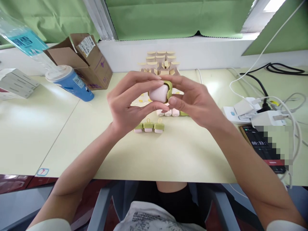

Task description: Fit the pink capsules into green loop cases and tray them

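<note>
Both hands are raised over the pale table (173, 154), pinching one small white and green case (160, 93) between them. My left hand (130, 102) grips its white side with fingers and thumb. My right hand (192, 99) holds the green edge from the right. Below the hands, three finished green and white cases (149, 127) stand in a row. More white pieces (168, 112) lie just behind, partly hidden by my fingers. A stack of small beige boxes (160, 62) sits at the back by the wall.
An open cardboard box (84, 61) and a blue-labelled cup (69, 81) stand at the back left, with a tilted water bottle (24, 41) above. White chargers, a power strip (252, 112) and cables crowd the right side, beside a phone showing a timer (264, 147).
</note>
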The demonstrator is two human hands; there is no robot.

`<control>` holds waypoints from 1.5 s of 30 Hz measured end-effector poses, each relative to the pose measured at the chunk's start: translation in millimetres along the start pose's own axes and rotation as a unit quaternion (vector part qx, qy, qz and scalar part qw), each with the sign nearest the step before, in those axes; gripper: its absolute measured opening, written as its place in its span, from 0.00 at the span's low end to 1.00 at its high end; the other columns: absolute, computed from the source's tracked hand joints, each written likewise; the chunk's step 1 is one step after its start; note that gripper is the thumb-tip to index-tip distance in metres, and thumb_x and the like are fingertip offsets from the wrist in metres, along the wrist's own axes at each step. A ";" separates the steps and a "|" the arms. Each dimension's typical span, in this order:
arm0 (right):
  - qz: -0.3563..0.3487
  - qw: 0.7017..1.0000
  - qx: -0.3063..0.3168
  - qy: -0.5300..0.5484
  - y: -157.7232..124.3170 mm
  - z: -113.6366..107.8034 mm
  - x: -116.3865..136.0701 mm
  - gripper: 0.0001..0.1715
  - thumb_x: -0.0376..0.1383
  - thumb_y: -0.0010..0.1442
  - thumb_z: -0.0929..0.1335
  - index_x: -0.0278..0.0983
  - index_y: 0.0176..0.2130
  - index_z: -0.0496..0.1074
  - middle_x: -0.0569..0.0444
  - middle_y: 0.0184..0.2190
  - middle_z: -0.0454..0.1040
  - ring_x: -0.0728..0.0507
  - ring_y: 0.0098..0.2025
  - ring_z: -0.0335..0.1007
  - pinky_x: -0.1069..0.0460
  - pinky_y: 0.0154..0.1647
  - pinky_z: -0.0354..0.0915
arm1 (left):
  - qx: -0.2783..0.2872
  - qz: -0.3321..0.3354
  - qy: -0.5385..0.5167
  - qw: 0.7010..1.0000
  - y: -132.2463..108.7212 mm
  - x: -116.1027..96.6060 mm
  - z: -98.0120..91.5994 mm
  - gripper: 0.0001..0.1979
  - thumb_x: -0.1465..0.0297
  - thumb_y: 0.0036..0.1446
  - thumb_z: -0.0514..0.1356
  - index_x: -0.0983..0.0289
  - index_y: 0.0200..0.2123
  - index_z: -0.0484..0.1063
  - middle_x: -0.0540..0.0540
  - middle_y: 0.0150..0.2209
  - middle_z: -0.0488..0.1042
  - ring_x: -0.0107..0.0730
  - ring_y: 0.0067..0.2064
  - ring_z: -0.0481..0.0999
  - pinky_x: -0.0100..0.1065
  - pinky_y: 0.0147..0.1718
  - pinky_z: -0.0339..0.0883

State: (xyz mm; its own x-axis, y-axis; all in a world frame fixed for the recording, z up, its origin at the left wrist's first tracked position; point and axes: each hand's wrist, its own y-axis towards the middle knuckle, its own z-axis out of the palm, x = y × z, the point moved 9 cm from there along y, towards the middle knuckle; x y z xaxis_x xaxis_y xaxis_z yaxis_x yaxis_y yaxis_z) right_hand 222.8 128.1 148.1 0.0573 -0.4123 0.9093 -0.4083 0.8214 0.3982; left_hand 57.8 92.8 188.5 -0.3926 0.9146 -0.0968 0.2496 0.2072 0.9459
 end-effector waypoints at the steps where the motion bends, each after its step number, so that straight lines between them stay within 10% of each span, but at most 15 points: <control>1: -0.002 1.000 0.002 0.012 1.2 1.6 -3.7 0.29 0.56 0.64 0.79 0.52 0.60 0.80 0.51 0.64 0.79 0.33 0.65 0.79 0.40 0.54 0.87 | -0.002 -0.003 -0.006 1.000 0.5 1.2 1.1 0.19 0.54 0.64 0.73 0.49 0.56 0.82 0.48 0.51 0.86 0.34 0.50 0.87 0.39 0.51 0.86; 8: 0.037 0.994 -0.042 0.093 1.0 -3.0 -21.7 0.32 0.58 0.59 0.82 0.49 0.51 0.72 0.56 0.47 0.84 0.37 0.52 0.86 0.39 0.52 0.85 | 0.064 0.022 -0.004 0.998 -1.8 -4.7 21.6 0.25 0.55 0.73 0.65 0.48 0.70 0.71 0.55 0.71 0.76 0.55 0.80 0.63 0.59 0.77 0.66; 15: 0.023 0.985 -0.166 0.039 0.3 -57.4 0.7 0.22 0.48 0.64 0.80 0.47 0.45 0.68 0.59 0.41 0.83 0.45 0.37 0.80 0.46 0.47 0.78 | 0.176 -0.018 0.008 0.984 -17.0 -13.7 42.2 0.08 0.64 0.72 0.62 0.53 0.42 0.83 0.50 0.44 0.87 0.49 0.61 0.84 0.56 0.60 0.78; 20: 0.233 0.915 0.041 -0.326 -10.1 -48.5 -28.4 0.24 0.57 0.71 0.73 0.45 0.55 0.78 0.57 0.29 0.79 0.44 0.30 0.74 0.50 0.31 0.62 | 0.277 -0.112 0.003 0.954 -17.6 12.3 45.4 0.11 0.66 0.73 0.59 0.58 0.43 0.83 0.54 0.41 0.87 0.41 0.48 0.84 0.41 0.47 0.76; 24: 0.283 0.784 0.252 -0.491 -27.1 -10.5 -67.8 0.21 0.52 0.72 0.70 0.41 0.53 0.81 0.49 0.38 0.83 0.38 0.42 0.80 0.49 0.34 0.60 | 0.557 -0.154 0.061 0.814 -63.3 33.2 74.7 0.13 0.61 0.72 0.62 0.58 0.52 0.83 0.54 0.49 0.87 0.43 0.48 0.84 0.37 0.42 0.69; 27: 0.292 0.738 0.294 -0.532 -31.2 9.3 -83.6 0.22 0.49 0.75 0.68 0.37 0.55 0.80 0.44 0.43 0.84 0.35 0.46 0.81 0.48 0.35 0.60 | 0.660 -0.137 0.093 0.733 -90.2 32.9 86.3 0.16 0.58 0.70 0.66 0.56 0.56 0.81 0.55 0.52 0.85 0.46 0.51 0.84 0.36 0.39 0.64; 37: 0.286 0.717 0.298 -0.561 -33.2 24.7 -87.8 0.25 0.48 0.81 0.62 0.33 0.58 0.78 0.36 0.54 0.83 0.31 0.53 0.81 0.46 0.42 0.66 | 0.695 -0.123 0.173 0.687 -97.1 30.8 93.7 0.12 0.64 0.72 0.62 0.60 0.36 0.81 0.57 0.34 0.81 0.43 0.38 0.81 0.39 0.32 0.50; 45: 0.271 0.723 0.320 -0.549 -32.8 29.7 -89.1 0.19 0.45 0.77 0.69 0.37 0.57 0.80 0.40 0.51 0.83 0.32 0.53 0.81 0.47 0.43 0.66 | 0.692 -0.147 0.139 0.693 -99.1 33.7 95.1 0.07 0.63 0.71 0.64 0.59 0.42 0.80 0.55 0.36 0.83 0.42 0.38 0.81 0.37 0.32 0.52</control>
State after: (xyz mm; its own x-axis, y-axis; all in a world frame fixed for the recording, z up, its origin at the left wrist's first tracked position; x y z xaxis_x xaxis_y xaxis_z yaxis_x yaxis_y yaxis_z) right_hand 204.0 126.1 50.4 -0.8832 -0.4512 0.1276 -0.4584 0.7736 -0.4374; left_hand 104.0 136.1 62.0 -0.7148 0.6989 0.0233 0.6563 0.6820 -0.3227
